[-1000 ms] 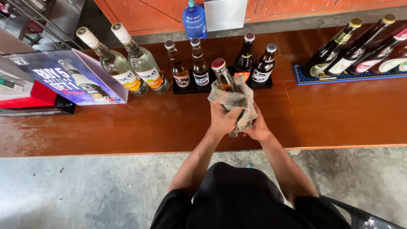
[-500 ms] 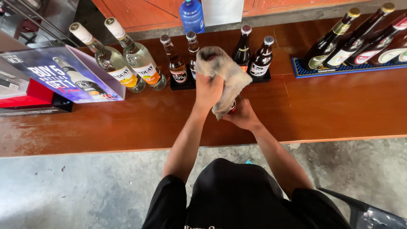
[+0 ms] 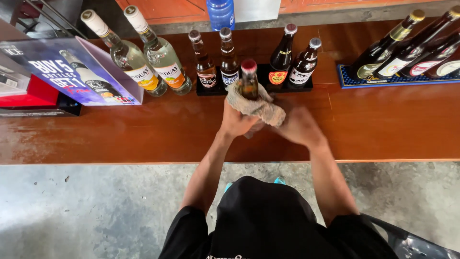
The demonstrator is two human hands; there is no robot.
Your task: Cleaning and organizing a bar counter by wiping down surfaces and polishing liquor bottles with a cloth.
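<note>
A brown bottle [image 3: 248,80] with a red cap stands upright over the wooden counter [image 3: 120,134], its lower half wrapped in a grey cloth [image 3: 258,106]. My left hand [image 3: 236,123] is closed around the cloth and the bottle's body from the left. My right hand [image 3: 300,126] is blurred and sits at the right end of the cloth, fingers curled toward the bottle's base, which is hidden.
Behind stand brown bottles [image 3: 229,62] on a black mat [image 3: 287,87], two clear bottles [image 3: 163,61] to the left, dark bottles [image 3: 383,53] on a blue mat [image 3: 397,80] at right. A purple display box [image 3: 81,76], red box [image 3: 28,92] and blue bottle [image 3: 220,12] are nearby.
The cloth was lifted high in my left hand half a second ago; it has come back down around the bottle. The bottle now stands upright between both hands.
</note>
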